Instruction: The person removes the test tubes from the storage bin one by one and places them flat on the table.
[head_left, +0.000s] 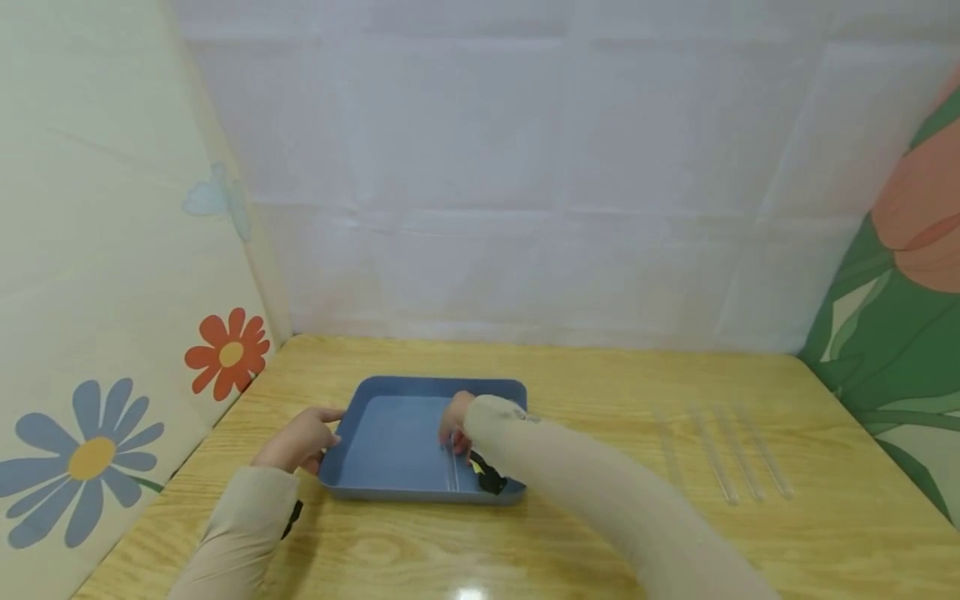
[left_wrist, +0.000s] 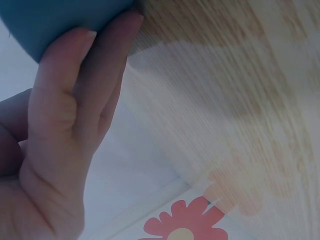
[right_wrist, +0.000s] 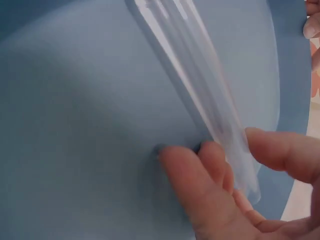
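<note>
A blue tray (head_left: 397, 433) lies on the wooden table. My left hand (head_left: 300, 440) is at its left side, with fairly straight fingers (left_wrist: 57, 75) touching the outer wall in the left wrist view. Over the right half of the tray, my right hand (head_left: 457, 421) pinches a clear test tube (right_wrist: 190, 70) between thumb and fingers near its rounded end. The tube slants across the tray floor in the right wrist view. From the head view only a thin strip of the tube shows below the hand, and the right sleeve covers the tray's right side.
Several more clear tubes (head_left: 738, 454) lie side by side on the table (head_left: 592, 392) to the right of the tray. A white cloth wall (head_left: 525, 183) stands behind the table, and flower-printed panels (head_left: 90, 292) flank it on both sides.
</note>
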